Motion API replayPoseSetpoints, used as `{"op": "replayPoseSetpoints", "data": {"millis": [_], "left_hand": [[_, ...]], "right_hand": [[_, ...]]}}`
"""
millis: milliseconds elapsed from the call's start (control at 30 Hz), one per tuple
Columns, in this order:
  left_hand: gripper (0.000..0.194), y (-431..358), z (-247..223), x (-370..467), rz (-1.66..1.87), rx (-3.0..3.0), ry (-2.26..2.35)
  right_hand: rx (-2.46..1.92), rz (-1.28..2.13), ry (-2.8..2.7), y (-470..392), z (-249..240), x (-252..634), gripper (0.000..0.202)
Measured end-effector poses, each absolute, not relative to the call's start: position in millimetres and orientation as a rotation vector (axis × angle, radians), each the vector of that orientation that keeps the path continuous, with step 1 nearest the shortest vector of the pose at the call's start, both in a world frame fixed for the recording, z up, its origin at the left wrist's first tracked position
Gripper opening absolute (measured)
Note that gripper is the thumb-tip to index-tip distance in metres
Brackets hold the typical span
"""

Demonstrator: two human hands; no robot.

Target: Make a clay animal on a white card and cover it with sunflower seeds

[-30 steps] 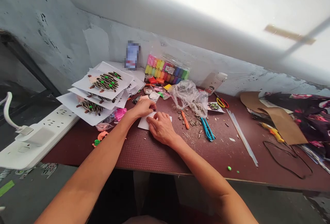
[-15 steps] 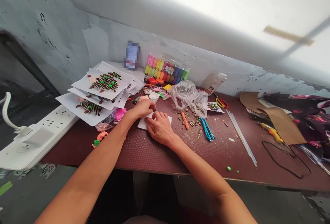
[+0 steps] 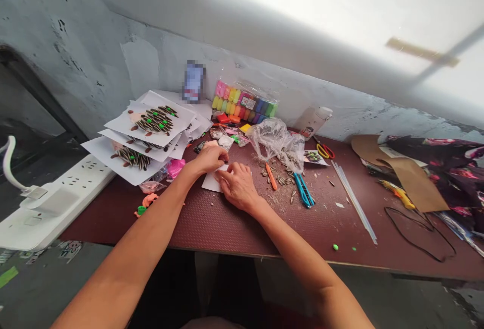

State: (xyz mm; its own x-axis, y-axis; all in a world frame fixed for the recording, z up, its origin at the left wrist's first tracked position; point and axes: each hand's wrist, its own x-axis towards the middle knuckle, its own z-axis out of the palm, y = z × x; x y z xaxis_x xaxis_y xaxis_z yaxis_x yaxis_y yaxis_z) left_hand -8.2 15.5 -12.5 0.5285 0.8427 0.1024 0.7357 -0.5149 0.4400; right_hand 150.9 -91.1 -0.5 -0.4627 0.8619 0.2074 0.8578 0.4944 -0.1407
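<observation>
A small white paper (image 3: 212,181) lies on the dark red table, partly hidden under both hands. My left hand (image 3: 212,157) bends over its upper left edge, fingers curled together; whatever they pinch is too small to make out. My right hand (image 3: 237,183) rests on the paper's right part, fingers bent and close together, its thumb and fingertips near the left hand's. What it holds, if anything, is hidden. To the left is a stack of white sheets (image 3: 153,119) with hedgehog figures of striped seeds and green dots. Loose striped seeds (image 3: 282,175) lie to the right.
A blue cutter (image 3: 303,190), an orange pen-like tool (image 3: 271,176) and a clear plastic bag (image 3: 269,140) are right of the hands. Coloured clay packs (image 3: 244,102) stand behind. Scissors (image 3: 325,150), clear sticks (image 3: 355,203) and a glue gun (image 3: 397,193) lie farther right. A power strip (image 3: 56,200) is left.
My right hand has shifted slightly to the right, and more of the white paper shows between the hands. My left hand has stayed nearly still.
</observation>
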Motion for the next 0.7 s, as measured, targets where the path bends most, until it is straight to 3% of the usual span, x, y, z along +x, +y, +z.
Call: {"op": "replayPoseSetpoints", "data": {"millis": [700], "left_hand": [[0.029,14.0,-9.8,-6.5,0.419,2.426,1.319]], "right_hand": [[-1.445,0.076,-2.494,-91.1,-2.1,148.2,0.025]]}}
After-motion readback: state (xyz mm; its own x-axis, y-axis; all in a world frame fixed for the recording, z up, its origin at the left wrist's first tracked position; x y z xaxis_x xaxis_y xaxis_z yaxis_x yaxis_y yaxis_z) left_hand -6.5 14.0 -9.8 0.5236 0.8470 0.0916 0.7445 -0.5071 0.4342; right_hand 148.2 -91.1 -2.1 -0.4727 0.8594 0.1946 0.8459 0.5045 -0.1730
